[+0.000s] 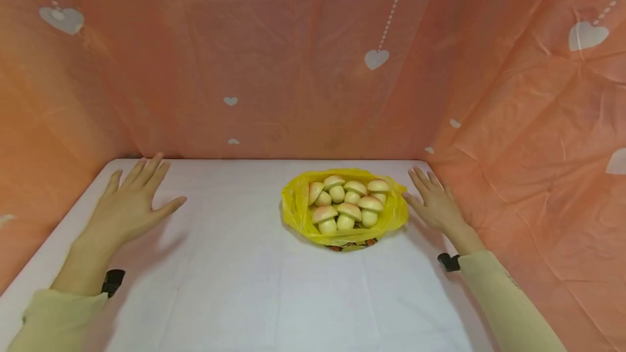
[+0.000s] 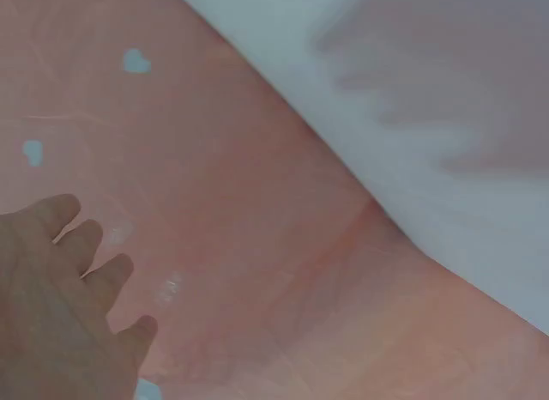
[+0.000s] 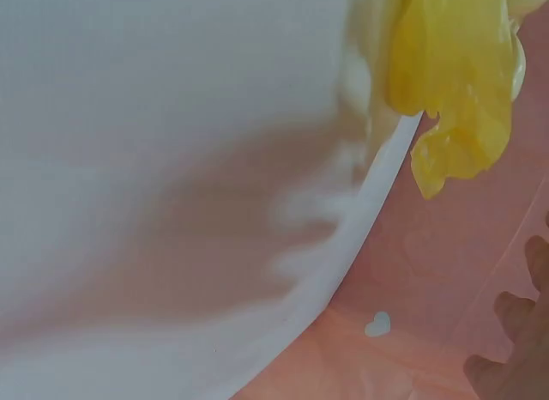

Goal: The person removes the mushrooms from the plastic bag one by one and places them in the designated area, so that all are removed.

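Observation:
A yellow plastic bag (image 1: 298,208) lines a bowl on the white table (image 1: 254,287) and holds several mushroom-shaped buns (image 1: 347,200). My right hand (image 1: 432,202) hovers flat just right of the bag, fingers straight, holding nothing. My left hand (image 1: 132,202) is spread flat over the table's left side, far from the bag, also holding nothing. The left wrist view shows my left hand's fingers (image 2: 60,280) against the orange sheet. In the right wrist view the bag's yellow edge (image 3: 455,82) hangs near the table edge, with fingertips (image 3: 515,348) at the lower right.
An orange sheet with white hearts (image 1: 313,58) walls in the table at the back and on both sides. The bowl's patterned rim (image 1: 349,245) peeks out under the bag. White tabletop spreads between my hands and toward the front.

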`<state>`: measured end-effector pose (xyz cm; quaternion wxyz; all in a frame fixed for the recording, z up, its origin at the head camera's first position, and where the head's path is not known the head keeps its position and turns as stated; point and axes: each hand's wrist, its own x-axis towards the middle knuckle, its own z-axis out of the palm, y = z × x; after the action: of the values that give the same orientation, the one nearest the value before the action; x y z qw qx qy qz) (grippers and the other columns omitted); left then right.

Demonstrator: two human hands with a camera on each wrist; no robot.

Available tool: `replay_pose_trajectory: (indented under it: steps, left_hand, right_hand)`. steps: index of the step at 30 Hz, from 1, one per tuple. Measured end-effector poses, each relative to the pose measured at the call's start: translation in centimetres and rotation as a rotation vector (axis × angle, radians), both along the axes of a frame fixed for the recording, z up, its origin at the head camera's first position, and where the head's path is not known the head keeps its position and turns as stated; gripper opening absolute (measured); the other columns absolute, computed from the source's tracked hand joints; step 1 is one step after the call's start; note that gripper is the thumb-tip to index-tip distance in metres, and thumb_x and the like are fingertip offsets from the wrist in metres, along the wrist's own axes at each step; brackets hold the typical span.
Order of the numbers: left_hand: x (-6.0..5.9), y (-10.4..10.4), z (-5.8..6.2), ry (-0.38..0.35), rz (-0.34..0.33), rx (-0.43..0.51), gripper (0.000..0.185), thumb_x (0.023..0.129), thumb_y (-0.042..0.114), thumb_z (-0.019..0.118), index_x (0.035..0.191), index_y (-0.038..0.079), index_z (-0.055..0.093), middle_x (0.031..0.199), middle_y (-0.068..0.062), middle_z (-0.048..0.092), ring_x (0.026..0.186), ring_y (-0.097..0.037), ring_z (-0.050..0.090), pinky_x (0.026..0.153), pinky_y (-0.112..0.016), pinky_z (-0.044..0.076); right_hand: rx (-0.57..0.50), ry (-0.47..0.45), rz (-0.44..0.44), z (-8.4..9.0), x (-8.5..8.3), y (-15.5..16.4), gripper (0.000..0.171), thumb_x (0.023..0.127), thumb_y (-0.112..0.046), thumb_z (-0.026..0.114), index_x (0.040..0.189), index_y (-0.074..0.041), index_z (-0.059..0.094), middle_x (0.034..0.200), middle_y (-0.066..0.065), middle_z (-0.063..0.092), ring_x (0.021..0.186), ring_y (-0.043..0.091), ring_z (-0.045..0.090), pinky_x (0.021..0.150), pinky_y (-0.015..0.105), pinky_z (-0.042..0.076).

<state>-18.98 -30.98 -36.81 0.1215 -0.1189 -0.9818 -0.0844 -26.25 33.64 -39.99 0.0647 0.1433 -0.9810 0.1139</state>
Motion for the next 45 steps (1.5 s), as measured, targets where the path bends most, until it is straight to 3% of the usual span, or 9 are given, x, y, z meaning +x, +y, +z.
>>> replay_pose_trajectory:
  steps: [9,13,18,20,22,26,29,33,45]
  left_hand:
    - [-1.6,4.4,1.7,0.158,-0.100,0.050,0.089,0.098,0.052,0.063,0.165,0.006,0.026,0.171,-0.014,0.024,0.154,-0.040,0.026,0.127,-0.059,0.007]
    - [-2.7,6.5,1.6,0.292,-0.176,0.089,0.086,0.094,0.049,0.067,0.162,0.007,0.035,0.166,-0.014,0.036,0.149,-0.039,0.037,0.124,-0.060,0.021]
    - [-4.1,9.2,1.2,0.499,-0.317,0.149,0.080,0.098,0.060,0.052,0.153,0.002,0.048,0.155,-0.017,0.050,0.135,-0.043,0.051,0.114,-0.064,0.036]
    - [-4.6,10.4,1.0,0.548,-0.362,0.162,0.080,0.100,0.062,0.048,0.150,0.000,0.051,0.151,-0.018,0.053,0.129,-0.045,0.055,0.108,-0.066,0.041]
    - [-4.9,11.5,0.9,0.564,-0.394,0.175,0.077,0.099,0.059,0.054,0.147,-0.001,0.053,0.149,-0.019,0.055,0.124,-0.046,0.057,0.104,-0.067,0.043]
    - [-5.4,13.6,0.7,0.556,-0.444,0.182,0.071,0.091,0.043,0.071,0.144,-0.002,0.056,0.146,-0.021,0.057,0.123,-0.045,0.058,0.101,-0.064,0.046]
    - [-5.6,15.0,0.4,0.520,-0.468,0.188,0.070,0.088,0.036,0.075,0.145,-0.001,0.056,0.147,-0.020,0.056,0.128,-0.041,0.056,0.104,-0.062,0.045]
    - [-5.8,16.5,0.2,0.444,-0.487,0.200,0.066,0.093,0.032,0.073,0.149,0.001,0.053,0.151,-0.017,0.054,0.136,-0.036,0.053,0.107,-0.061,0.045]
    - [-6.8,20.1,-1.4,0.197,-0.510,0.253,0.059,0.103,0.036,0.062,0.153,0.006,0.050,0.155,-0.014,0.050,0.137,-0.038,0.052,0.113,-0.058,0.041]
  right_hand:
    - [-0.023,-0.026,0.044,-0.3,0.0,-0.8,0.079,0.109,-0.049,0.046,0.166,-0.003,0.016,0.173,0.019,0.011,0.157,0.047,0.008,0.123,0.070,0.003]
    - [-0.039,-0.063,0.066,-0.6,-0.1,-1.2,0.083,0.108,-0.050,0.048,0.166,-0.001,0.014,0.173,0.018,0.009,0.158,0.045,0.005,0.124,0.068,0.001]
    - [-0.021,-0.093,0.082,-1.3,-0.3,-1.5,0.087,0.107,-0.052,0.050,0.165,0.001,0.013,0.173,0.018,0.009,0.158,0.043,0.005,0.124,0.066,0.002]
    - [-0.018,-0.107,0.087,-1.5,-0.4,-1.6,0.087,0.107,-0.052,0.050,0.165,0.000,0.013,0.173,0.018,0.009,0.159,0.043,0.005,0.124,0.066,0.002]
    - [-0.026,-0.127,0.094,-1.8,-0.4,-1.6,0.087,0.107,-0.051,0.051,0.165,0.000,0.013,0.173,0.018,0.008,0.159,0.042,0.004,0.124,0.066,0.001]
    - [-0.043,-0.156,0.109,-2.1,-0.4,-1.7,0.086,0.107,-0.050,0.052,0.166,-0.002,0.013,0.174,0.017,0.008,0.159,0.042,0.004,0.124,0.066,0.001]
    - [-0.036,-0.165,0.116,-2.3,-0.3,-1.8,0.086,0.107,-0.051,0.052,0.166,-0.003,0.013,0.174,0.016,0.008,0.159,0.042,0.005,0.124,0.066,0.002]
    - [-0.018,-0.175,0.126,-2.5,-0.4,-1.9,0.086,0.107,-0.050,0.053,0.166,-0.002,0.012,0.173,0.018,0.009,0.158,0.043,0.006,0.124,0.066,0.003]
    - [0.008,-0.224,0.133,-3.1,-0.3,-1.7,0.088,0.106,-0.052,0.052,0.165,0.001,0.013,0.173,0.019,0.011,0.158,0.043,0.007,0.124,0.066,0.005]
